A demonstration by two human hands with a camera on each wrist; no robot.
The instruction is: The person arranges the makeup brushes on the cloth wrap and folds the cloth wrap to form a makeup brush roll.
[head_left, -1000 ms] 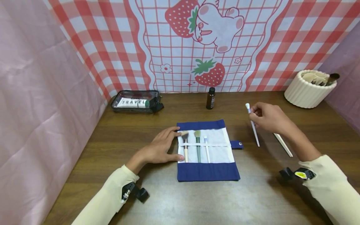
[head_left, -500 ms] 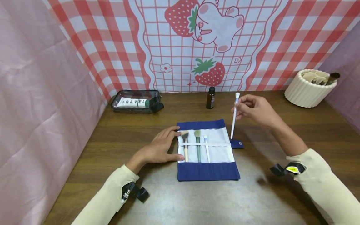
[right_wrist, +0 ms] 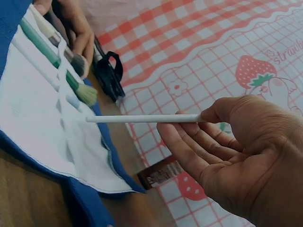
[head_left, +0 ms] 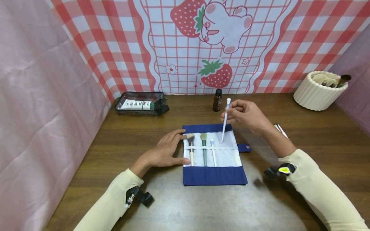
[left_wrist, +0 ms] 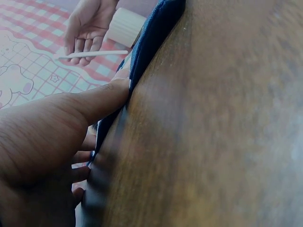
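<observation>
My right hand (head_left: 248,116) pinches a slim white makeup brush (head_left: 224,126) between thumb and fingertips. Its pale bristles point up, and the handle's lower tip is over the right part of the brush roll (head_left: 215,175), above the white elastic band (head_left: 228,148). Tucked under that band are a beige-handled brush (head_left: 191,157), a green brush (head_left: 204,156) and another white brush (head_left: 214,157). The left hand (head_left: 163,150) rests at the roll's left edge, thumb and fingers spread against the cloth. In the right wrist view, the held brush (right_wrist: 142,118) lies across the fingertips.
Partly hidden behind the right forearm lies a pale stick-like item (head_left: 281,131). A dark bottle (head_left: 217,101) stands behind the roll. At the back left is a clear pouch (head_left: 138,102) with a tube; a ribbed white holder (head_left: 316,93) with brushes stands back right.
My right hand has carried the white brush leftward from the table's right side to above the roll, turning it more upright. The left hand has stayed in place.
</observation>
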